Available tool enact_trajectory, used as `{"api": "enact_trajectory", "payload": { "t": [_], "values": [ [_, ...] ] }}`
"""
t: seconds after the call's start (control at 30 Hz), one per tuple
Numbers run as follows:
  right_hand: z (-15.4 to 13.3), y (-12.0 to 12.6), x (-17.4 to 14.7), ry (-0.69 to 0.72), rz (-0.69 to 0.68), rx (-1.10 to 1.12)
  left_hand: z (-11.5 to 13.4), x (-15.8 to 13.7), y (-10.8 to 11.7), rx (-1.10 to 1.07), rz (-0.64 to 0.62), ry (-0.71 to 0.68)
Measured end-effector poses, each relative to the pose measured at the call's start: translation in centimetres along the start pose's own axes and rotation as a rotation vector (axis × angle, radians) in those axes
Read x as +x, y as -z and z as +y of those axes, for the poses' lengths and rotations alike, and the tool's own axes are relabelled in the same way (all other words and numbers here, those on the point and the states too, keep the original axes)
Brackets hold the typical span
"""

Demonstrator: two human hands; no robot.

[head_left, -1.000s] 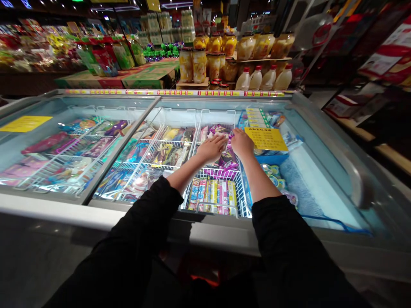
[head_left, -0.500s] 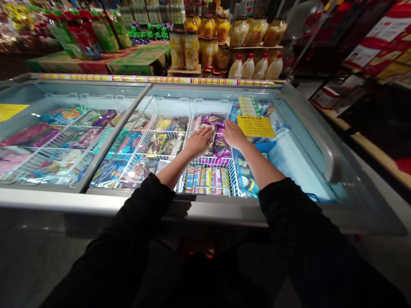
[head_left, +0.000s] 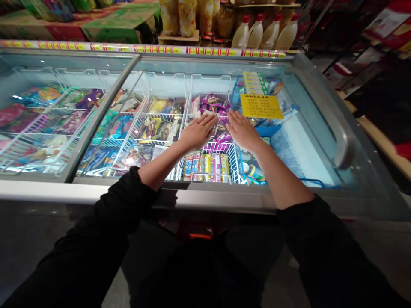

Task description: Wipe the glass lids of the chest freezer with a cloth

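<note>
My left hand (head_left: 198, 131) is spread out flat, palm down, above the middle baskets of a chest freezer (head_left: 221, 199). Close on its right, my right hand (head_left: 243, 131) is open too, fingers stretched forward. Neither hand visibly holds anything; whether they rest on the glass lid I cannot tell. Purple packets (head_left: 224, 133) show between and beyond the fingertips. A whitish wrapper (head_left: 207, 114) lies by my left fingertips, partly covered. Nearer me, a white wire basket (head_left: 236, 164) contains narrow colourful packs (head_left: 208, 167).
A yellow sign (head_left: 261, 106) is at the freezer's right part, beside a curved grey handle (head_left: 343, 149). A metal frame bar (head_left: 102, 115) crosses the freezer on the left. Behind the price strip (head_left: 173, 49) stand red-capped bottles (head_left: 256, 32) and jars (head_left: 187, 17).
The view has tipped downward, so the freezer and shelves sit higher in the picture. Both hands stay open over the same baskets and appear slightly larger.
</note>
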State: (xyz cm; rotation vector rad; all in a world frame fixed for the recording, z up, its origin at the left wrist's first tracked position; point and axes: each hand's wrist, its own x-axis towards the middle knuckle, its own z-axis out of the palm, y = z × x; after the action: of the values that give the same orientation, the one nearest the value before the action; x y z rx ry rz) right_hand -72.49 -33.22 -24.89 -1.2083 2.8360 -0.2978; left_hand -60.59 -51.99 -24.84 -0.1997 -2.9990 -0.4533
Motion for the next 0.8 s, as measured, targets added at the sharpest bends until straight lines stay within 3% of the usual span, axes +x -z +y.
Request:
{"api": "enact_trajectory", "payload": {
  "t": [0.1, 0.2, 0.27, 0.37, 0.5, 0.67, 0.8],
  "values": [
    [0.4, 0.1, 0.0, 0.02, 0.014, 0.063, 1.4, -3.2, 0.1, -0.005, -0.046, -0.162],
    [1.0, 0.0, -0.1, 0.068, 0.039, 0.134, 1.1, -5.7, 0.9, -0.002, -0.111, -0.289],
    [1.4, -0.2, -0.1, 0.098, 0.05, 0.17, -0.1, -5.6, 1.6, 0.004, -0.109, -0.267],
    [1.6, -0.3, 0.0, 0.117, 0.057, 0.198, -1.8, -3.2, 1.7, 0.032, -0.014, -0.1],
    [1.3, 0.0, -0.3, 0.113, 0.077, 0.234, -0.7, -1.4, 0.6, 0.037, 0.039, -0.045],
    [1.0, 0.7, -1.4, 0.115, 0.065, 0.284, 2.1, -6.4, 0.5, -0.024, -0.076, -0.28],
    [0.5, 0.7, -1.8, 0.187, 0.013, 0.281, 0.3, -9.2, 1.7, -0.081, -0.088, -0.309]
  ]
}}
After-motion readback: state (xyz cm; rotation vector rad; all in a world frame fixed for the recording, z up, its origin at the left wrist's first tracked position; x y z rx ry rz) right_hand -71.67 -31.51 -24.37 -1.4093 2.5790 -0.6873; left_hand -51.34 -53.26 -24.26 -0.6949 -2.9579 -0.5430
